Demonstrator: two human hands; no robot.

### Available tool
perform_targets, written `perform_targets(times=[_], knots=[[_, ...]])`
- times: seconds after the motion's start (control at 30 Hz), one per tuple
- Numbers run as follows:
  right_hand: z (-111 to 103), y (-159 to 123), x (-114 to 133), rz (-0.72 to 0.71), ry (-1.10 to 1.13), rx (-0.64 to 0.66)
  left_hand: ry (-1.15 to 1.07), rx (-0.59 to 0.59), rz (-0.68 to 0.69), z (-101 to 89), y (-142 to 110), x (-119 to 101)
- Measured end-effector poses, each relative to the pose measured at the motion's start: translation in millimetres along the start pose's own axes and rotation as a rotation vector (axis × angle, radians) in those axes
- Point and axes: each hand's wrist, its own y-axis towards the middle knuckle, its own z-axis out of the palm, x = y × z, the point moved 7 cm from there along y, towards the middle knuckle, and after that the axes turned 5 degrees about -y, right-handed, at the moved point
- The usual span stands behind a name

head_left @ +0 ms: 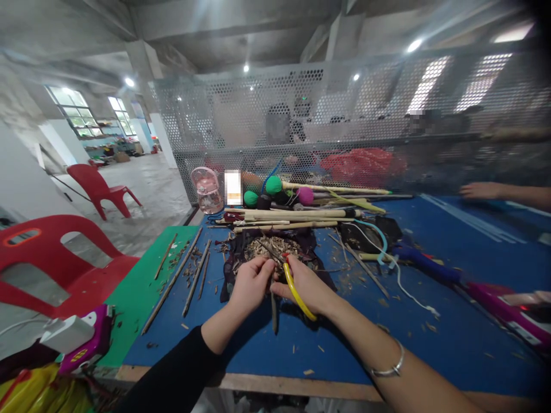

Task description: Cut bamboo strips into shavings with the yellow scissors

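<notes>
My left hand (pixel 253 281) is closed, fingertips pinched on a thin dark stick (pixel 274 318) that points down toward me. Beside it, my right hand (pixel 307 284) is wrapped round a pair of yellow-handled pruning shears (pixel 295 292) with a bit of red near the pivot. The blades lie close to my left fingertips, and I cannot make out whether they touch the stick. Under and beyond both hands spreads a dark cloth (pixel 321 275) bearing a heap of chopped brown stick pieces (pixel 253 248).
Loose sticks (pixel 172 289) lie left on the blue table (pixel 241 350). Behind the cloth are long pale rods (pixel 297 214), wrapped balls (pixel 274 184) and a pink bottle (pixel 207 189) before a perforated metal screen (pixel 241 123). Another person's hand (pixel 482 192) reaches in from the right.
</notes>
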Motion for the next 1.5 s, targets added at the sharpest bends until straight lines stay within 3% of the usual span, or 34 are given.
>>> perform_targets(times=[0.23, 0.57, 0.8, 0.97, 1.07, 1.3, 1.5], knots=[[5, 1, -7, 0.085, -0.035, -0.052, 0.180, -0.103, 0.161, -7.3, -2, -11], [10, 1, -14, 0.104, 0.056, -0.045, 0.276, -0.132, 0.205, -11.0, -2, -11], [0, 7, -12, 0.082, -0.017, -0.081, 0.141, -0.089, 0.127, -5.9, -1, -4], [-3, 9, -7, 0.010, 0.036, -0.034, -0.201, -0.008, -0.079, 4.1, 0, 11], [-7, 8, -9, 0.035, -0.008, -0.062, -0.303, 0.015, -0.089, 4.3, 2, 11], [-13, 5, -6, 0.025, -0.145, -0.111, -0.220, -0.060, -0.004, -2.9, 5, 11], [-5, 2, -1, -0.083, -0.131, -0.045, -0.168, -0.014, -0.038, 0.0, 5, 12]])
